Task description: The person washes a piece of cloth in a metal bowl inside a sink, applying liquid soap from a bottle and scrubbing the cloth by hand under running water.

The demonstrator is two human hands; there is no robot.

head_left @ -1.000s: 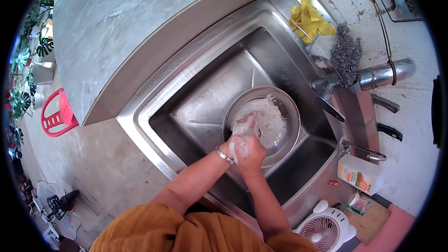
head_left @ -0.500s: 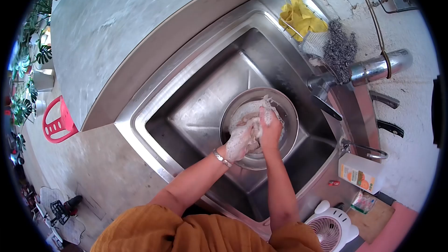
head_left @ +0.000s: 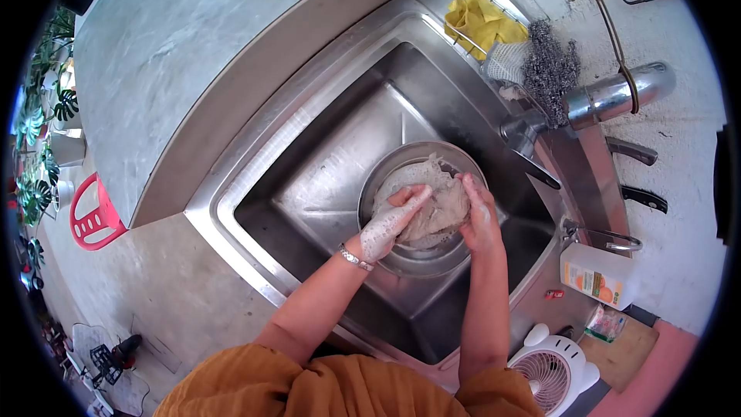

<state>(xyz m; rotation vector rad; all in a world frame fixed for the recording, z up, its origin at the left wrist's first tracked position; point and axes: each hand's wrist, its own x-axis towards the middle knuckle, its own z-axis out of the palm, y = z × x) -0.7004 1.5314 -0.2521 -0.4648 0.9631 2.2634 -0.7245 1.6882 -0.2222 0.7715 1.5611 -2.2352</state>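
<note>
A round metal bowl (head_left: 370,192) sits in the steel sink (head_left: 332,166). Inside it is a bunched, wet, off-white cloth (head_left: 436,212) with suds about it. My left hand (head_left: 394,224), foamy and with a metal bracelet at the wrist, grips the cloth's left side, thumb on top and the other fingers mostly hidden. On the opposite side my right hand (head_left: 480,215) holds the cloth's edge, its fingers partly tucked behind it. Between the two hands the cloth is spread a little.
A tap (head_left: 531,147) juts over the sink's right side. Beside it hang a grey scrubber (head_left: 549,69) and a yellow cloth (head_left: 478,19). Two knives (head_left: 644,199) are on the wall side. A plastic bottle (head_left: 594,276) and a white fan (head_left: 549,371) stand at lower right.
My hands were close together, squeezing the cloth between them. Now they have moved apart, the right one to the right, and the cloth lies more spread out. The view has shifted slightly.
</note>
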